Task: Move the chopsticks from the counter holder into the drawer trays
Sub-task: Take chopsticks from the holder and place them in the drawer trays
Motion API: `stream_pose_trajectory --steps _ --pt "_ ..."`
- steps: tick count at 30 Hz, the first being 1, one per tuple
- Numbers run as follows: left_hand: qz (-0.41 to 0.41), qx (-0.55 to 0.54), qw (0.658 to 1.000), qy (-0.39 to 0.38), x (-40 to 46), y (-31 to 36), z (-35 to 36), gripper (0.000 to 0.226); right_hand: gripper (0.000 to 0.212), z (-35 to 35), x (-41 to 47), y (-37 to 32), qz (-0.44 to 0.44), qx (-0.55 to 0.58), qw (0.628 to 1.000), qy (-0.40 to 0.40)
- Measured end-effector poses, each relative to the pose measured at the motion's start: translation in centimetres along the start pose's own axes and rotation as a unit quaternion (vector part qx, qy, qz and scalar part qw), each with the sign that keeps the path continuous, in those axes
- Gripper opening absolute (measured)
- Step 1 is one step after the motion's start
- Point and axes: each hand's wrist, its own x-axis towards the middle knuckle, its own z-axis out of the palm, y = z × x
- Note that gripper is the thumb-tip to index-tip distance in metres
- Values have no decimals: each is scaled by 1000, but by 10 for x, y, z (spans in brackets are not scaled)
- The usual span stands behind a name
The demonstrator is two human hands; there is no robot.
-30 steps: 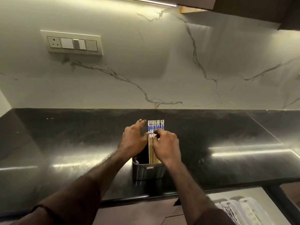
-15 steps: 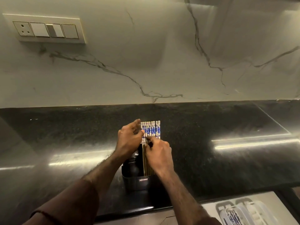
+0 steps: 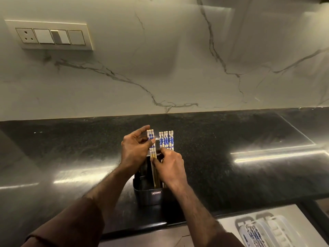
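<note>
**Splitting off a pair cleanly**

Nearest the camera, at the lower right, the open drawer [image 3: 231, 222] showed white trays [image 3: 277, 227], one already carrying blue-patterned pieces. Just beyond its edge, on the dark tabletop [image 3: 71, 157], stood the black holder [image 3: 151, 195] with the chopsticks upright inside it.

The right hand [image 3: 170, 168] rested at the holder's mouth, its fingers [image 3: 162, 154] closed narrowly against the lower shafts; whether they pinched the pair or only steadied the rest could not be told. The left hand [image 3: 135, 148] held the separated pair [image 3: 151, 139], thumb and fingers closed around the patterned tops, a clear gap standing between it and the remaining chopsticks [image 3: 166, 140], which stood in a tight row.

To do this well, the pair probably wanted lifting straight up along its own length, both sticks kept together, so the tips cleared the rim without dragging the neighbours. Steadying the holder likely mattered, as it looked light enough to tip.

Behind lay the marble wall [image 3: 178, 68] and switch plate [image 3: 51, 35].
</note>
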Motion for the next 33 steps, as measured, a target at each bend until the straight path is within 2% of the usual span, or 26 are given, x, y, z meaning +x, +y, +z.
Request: stream_pose_trajectory --steps 3,8,11,16,22,28,33 --pt "62 1 998 -31 -10 34 -9 56 18 -12 -6 -10 11 31 999 1" --pt "203 70 976 -44 -35 108 -18 53 23 -42 -25 -33 5 85 996 -12" --pt "236 51 968 -61 -56 143 -21 50 21 -66 -45 -47 -9 144 989 -20" --pt "246 3 965 -90 -94 175 -16 48 24 -107 -90 -47 -13 184 982 -35" --pt "239 -23 960 -144 -139 193 31 46 18 -162 -147 -5 9 176 984 -29" --pt "213 -45 957 -193 -193 192 122 46 18 -232 -205 60 51 150 987 12" --pt "200 -65 956 -205 -244 183 216 46 15 -298 -250 132 84 101 991 30"
